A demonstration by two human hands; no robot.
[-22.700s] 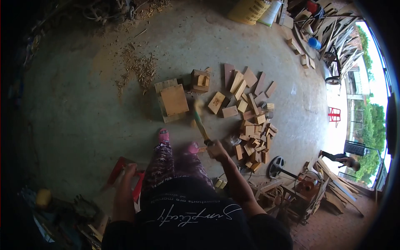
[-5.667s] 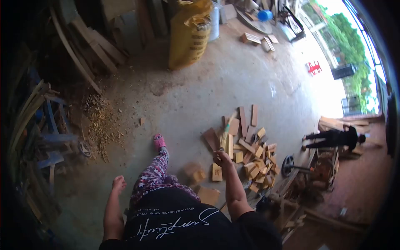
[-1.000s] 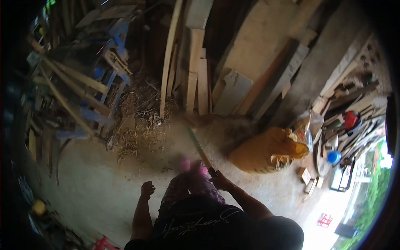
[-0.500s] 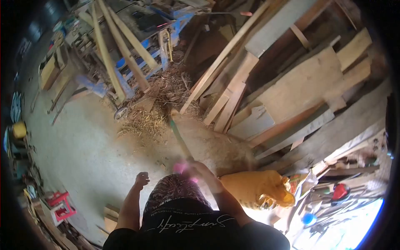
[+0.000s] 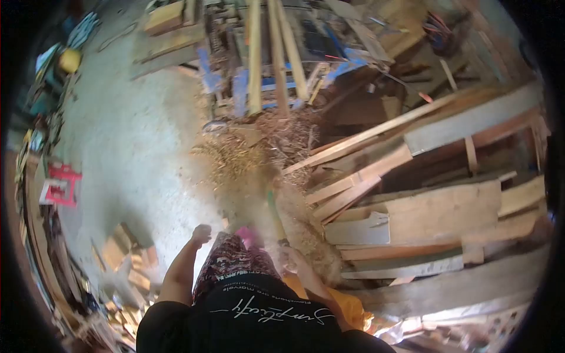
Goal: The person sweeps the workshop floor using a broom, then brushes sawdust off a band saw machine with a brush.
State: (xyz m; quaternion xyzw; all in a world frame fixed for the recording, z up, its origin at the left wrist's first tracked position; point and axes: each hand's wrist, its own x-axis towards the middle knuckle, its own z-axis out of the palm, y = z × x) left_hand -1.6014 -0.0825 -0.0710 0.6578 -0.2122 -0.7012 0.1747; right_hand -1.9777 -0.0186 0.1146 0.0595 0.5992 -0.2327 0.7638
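My right hand (image 5: 286, 254), smeared by motion, is closed around a long pale handle with a green section (image 5: 271, 203). The handle points forward across the floor; its far end is too blurred to make out, so I cannot tell what tool it is. My left hand (image 5: 202, 233) hangs to the left of my patterned shorts (image 5: 226, 259), fingers curled in, with nothing seen in it. Something pink (image 5: 248, 236) shows just ahead of the shorts, likely footwear. Ahead of the handle lies a heap of wood shavings and chips (image 5: 232, 156).
Stacked boards and planks (image 5: 441, 212) fill the right side. Long timbers lean on a blue frame (image 5: 240, 91) ahead. A yellow sack (image 5: 350, 309) sits close by my right. Wood offcuts (image 5: 118, 247) and a red stool-like object (image 5: 62, 183) are at left on the concrete floor (image 5: 129, 141).
My view has swung to the right, so the surroundings sit turned in the picture. The handle now points more nearly straight ahead, still in my right hand. The left hand stays low and curled.
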